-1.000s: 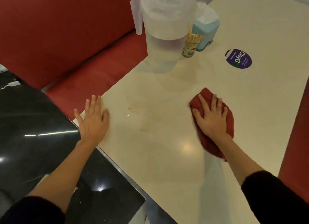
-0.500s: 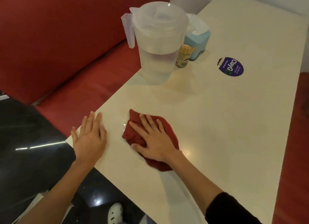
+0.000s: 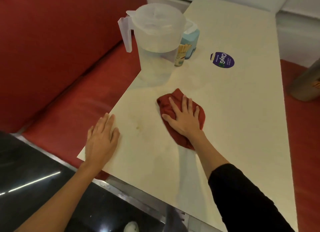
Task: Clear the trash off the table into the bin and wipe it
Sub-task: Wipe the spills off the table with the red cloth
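The smooth, faintly glossy cream bench (image 3: pixel 233 127) carries a soft dark-red cloth rag (image 3: pixel 173 100) and a frosted translucent plastic jug (image 3: pixel 155 41).

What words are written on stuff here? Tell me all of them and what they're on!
"ClayGo": on the purple round sticker stuck to the table; the last letter is a green ring.
Smaller print beside it on the sticker: too small to read.
Label on the toothpick jar: too blurred to read.

We see the tissue box (image 3: pixel 190 39) only partly, behind the pitcher (image 3: pixel 155 30). The right hand (image 3: pixel 185 121) covers the middle of the cloth (image 3: pixel 166 104). The small print of the sticker (image 3: pixel 223 60) we cannot read.
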Tool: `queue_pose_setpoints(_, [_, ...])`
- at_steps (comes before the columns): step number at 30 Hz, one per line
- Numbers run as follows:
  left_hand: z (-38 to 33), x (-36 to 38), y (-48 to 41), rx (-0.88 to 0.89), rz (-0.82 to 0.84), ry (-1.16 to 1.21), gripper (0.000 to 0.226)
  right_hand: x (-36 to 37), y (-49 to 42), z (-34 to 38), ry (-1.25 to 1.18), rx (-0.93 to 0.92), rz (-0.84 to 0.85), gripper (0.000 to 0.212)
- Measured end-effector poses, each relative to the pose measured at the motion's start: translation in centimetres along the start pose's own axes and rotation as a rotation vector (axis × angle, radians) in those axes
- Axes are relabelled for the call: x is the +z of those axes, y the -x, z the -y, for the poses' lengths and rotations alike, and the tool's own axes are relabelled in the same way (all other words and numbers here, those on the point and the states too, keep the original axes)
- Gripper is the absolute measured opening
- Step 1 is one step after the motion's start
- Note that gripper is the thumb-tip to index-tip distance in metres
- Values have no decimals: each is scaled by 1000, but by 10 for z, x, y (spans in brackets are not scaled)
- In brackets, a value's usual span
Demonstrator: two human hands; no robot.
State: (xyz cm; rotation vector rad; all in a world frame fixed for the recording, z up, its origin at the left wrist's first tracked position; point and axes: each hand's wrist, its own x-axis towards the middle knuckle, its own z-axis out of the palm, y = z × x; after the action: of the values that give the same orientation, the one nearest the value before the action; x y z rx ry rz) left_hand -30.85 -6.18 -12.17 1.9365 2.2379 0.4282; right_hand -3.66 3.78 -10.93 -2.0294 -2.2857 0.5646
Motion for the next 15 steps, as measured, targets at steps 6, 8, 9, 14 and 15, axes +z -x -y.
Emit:
queue_pose_setpoints(6, [2,1,0,20,43,-2,65,36,37,75,18,-143,-16,68])
queue_pose_setpoints(8, [4,1,0,31,47,-17,64,43,56,82,34,-175,-10,67])
queue_pose_setpoints(9, [4,1,-1,37,48,-25,62,45,67,81,39,-193,-5,67])
queue_pose_setpoints(14, [6,3,-1,36,40,-22,53,46,118,49,64,-204,-23,68])
queue_pose_setpoints(15, [6,4,-1,34,39,-17,53,44,123,39,70,-174,-38,67])
